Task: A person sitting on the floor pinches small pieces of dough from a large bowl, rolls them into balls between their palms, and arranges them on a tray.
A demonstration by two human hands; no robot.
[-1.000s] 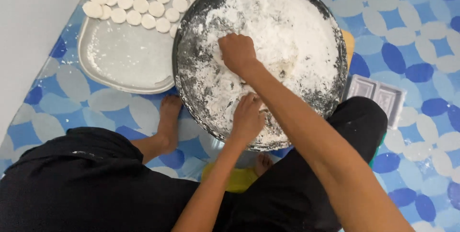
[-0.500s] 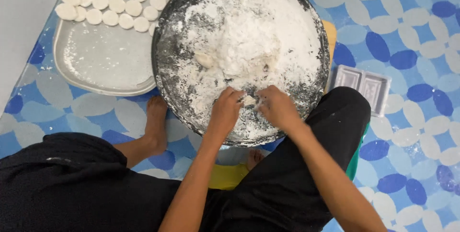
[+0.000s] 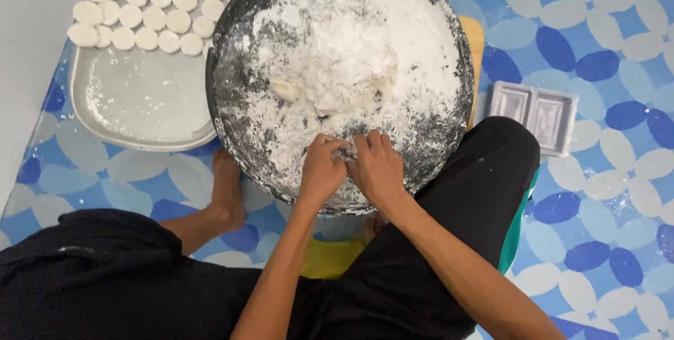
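I have both hands at the near rim of the big dark round pan (image 3: pixel 235 94), pressed together over a small bit of white dough (image 3: pixel 345 149); the left hand (image 3: pixel 319 171) and the right hand (image 3: pixel 379 168) are both curled around it, pinching it between the fingertips, though the fingers hide nearly all of the piece, so I cannot make out its shape. The main mound of floury dough (image 3: pixel 351 52) sits in the middle of the pan, well beyond my hands. The pan's far edge is cut off at the top of the view. To the left lies a silver tray (image 3: pixel 140 101) with rows of round white dough discs (image 3: pixel 144 13) at its far end, partly cropped. A small metal mould (image 3: pixel 533 112) rests on the patterned blue floor mat (image 3: pixel 604 192) to the right. Something yellow (image 3: pixel 330 256) peeks out beneath the pan, mostly covered by my legs.
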